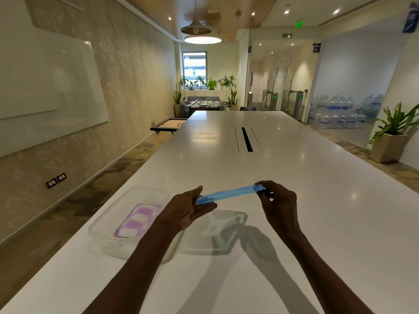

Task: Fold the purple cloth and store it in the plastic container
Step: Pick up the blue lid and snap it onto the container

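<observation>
Blue lid (229,194) pinched by left hand (188,211) and right hand (278,200) | purple cloth (138,220) in plastic container (106,223)

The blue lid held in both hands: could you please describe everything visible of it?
The blue lid looks like thin translucent plastic, seen nearly edge-on as a long flat strip. It is held in the air above the white table, tilted up toward the right. The left hand grips its left end, the right hand its right end.

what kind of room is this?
Likely an office meeting or break room: a long white table, a glass whiteboard on the wall, a foosball table at the far end and stacked water jugs behind glass.
</observation>
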Tool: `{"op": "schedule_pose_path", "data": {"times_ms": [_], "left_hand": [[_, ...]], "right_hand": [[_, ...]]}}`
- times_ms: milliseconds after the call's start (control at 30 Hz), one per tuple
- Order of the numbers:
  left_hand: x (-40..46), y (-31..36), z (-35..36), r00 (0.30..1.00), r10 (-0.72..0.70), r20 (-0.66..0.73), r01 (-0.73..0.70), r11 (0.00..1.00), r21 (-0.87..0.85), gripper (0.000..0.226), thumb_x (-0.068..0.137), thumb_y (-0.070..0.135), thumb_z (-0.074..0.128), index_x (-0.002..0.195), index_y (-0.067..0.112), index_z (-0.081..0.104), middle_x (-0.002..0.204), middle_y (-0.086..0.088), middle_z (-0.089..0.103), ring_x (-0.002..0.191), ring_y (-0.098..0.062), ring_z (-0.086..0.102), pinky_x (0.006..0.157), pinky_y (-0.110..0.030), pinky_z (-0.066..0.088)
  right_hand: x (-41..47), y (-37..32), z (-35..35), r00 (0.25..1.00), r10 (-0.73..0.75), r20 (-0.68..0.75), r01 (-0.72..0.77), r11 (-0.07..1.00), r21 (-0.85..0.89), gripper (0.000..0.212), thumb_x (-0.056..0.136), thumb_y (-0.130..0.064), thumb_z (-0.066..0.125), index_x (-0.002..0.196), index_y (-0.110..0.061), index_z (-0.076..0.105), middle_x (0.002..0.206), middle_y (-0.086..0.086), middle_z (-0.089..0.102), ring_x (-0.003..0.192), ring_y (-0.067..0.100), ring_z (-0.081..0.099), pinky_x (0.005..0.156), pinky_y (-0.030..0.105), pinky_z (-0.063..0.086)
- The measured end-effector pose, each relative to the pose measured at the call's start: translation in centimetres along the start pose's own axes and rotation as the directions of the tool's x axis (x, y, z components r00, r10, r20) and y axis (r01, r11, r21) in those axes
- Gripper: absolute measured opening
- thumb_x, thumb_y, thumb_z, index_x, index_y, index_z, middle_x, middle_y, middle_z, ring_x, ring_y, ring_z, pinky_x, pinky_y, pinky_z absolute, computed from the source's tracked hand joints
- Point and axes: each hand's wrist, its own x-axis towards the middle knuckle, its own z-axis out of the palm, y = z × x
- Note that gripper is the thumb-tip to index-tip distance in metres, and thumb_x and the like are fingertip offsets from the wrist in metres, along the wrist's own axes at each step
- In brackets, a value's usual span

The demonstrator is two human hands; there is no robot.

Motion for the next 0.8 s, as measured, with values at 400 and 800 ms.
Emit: {"op": "schedule_pose_path", "data": {"times_ms": [400,800], "left_hand": [[1.2,0.1,-0.1,0.983,0.184,-0.002,-0.184,0.981,0.068,0.015,0.091,-0.004,0.053,0.099,-0.005,0.066,0.078,-0.012,0.074,0.061,-0.017,0.073,0.054,-0.023,0.058],[0.1,3.0,-4.7,0.831,0.497,-0.25,-0.327,0.8,0.503,0.008,0.083,0.012,0.07,0.078,0.01,0.074,0.073,-0.005,0.069,0.067,-0.018,0.062,0.065,-0.025,0.05]], "right_hand": [[-0.3,-0.5,-0.5,0.861,0.454,0.23,-0.503,0.692,0.518,0.026,0.094,0.005,0.051,0.105,-0.008,0.072,0.088,0.007,0.076,0.086,0.018,0.074,0.083,0.027,0.059],[-1.9,-3.9,5.1,0.765,0.458,0.453,-0.6,0.761,0.244,0.037,0.081,-0.017,0.078,0.117,-0.012,0.07,0.106,0.002,0.075,0.072,-0.01,0.068,0.062,0.007,0.046]]}}
